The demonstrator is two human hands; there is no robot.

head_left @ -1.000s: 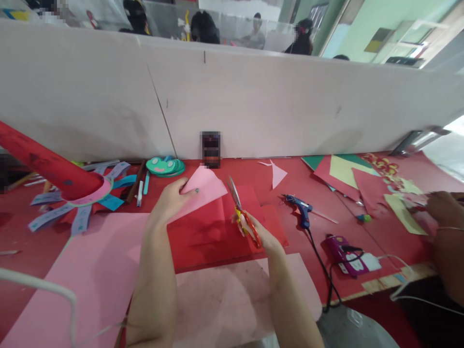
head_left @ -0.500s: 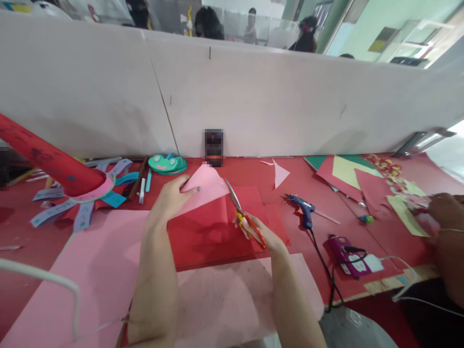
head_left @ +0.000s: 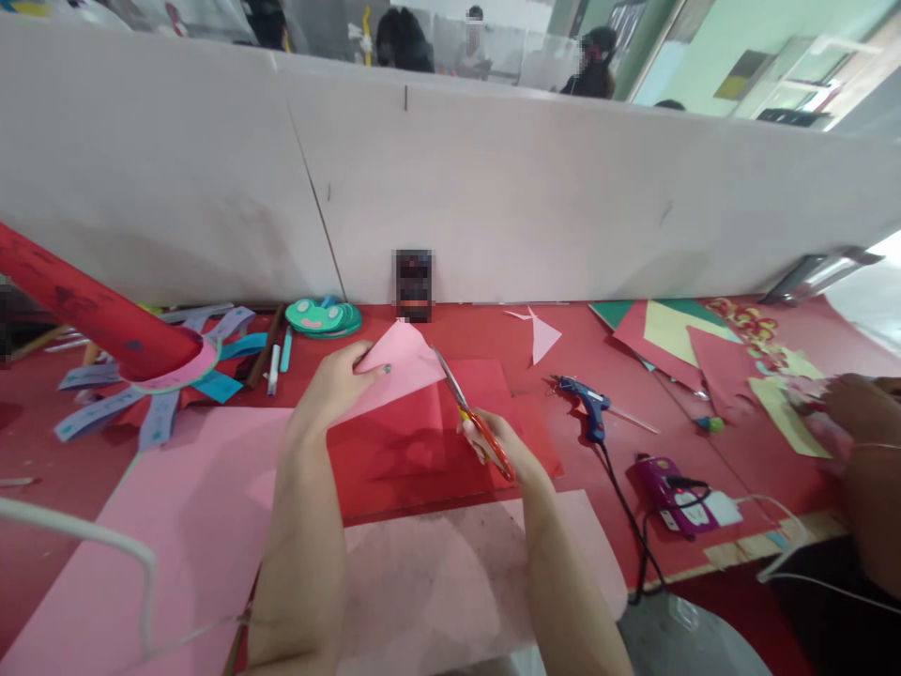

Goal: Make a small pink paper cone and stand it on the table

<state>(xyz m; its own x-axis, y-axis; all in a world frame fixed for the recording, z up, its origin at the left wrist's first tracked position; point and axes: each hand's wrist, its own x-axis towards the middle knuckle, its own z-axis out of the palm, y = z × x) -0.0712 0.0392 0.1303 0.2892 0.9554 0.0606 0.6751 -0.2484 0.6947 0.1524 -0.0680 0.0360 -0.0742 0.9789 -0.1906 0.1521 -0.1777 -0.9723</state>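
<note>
My left hand (head_left: 342,385) pinches a folded piece of pink paper (head_left: 404,361), thumb on top and fingers behind it. Scissors (head_left: 485,439) with red and yellow handles are gripped in my right hand (head_left: 496,437); their blades point up and left at the right edge of the pink paper. Both hands are above red paper sheets (head_left: 394,460). A pink offcut (head_left: 543,336) lies behind and to the right, on the red table.
A glue gun (head_left: 587,404), a purple power box (head_left: 676,493) with cords and colored papers (head_left: 676,338) are right. Another person's hand (head_left: 862,404) is far right. Left are a red paper cone (head_left: 91,305), green cutouts (head_left: 324,319) and pink paper (head_left: 197,507).
The scissors' blades look more closed and have shifted slightly left along the paper's edge. My left hand still holds the pink paper in nearly the same place.
</note>
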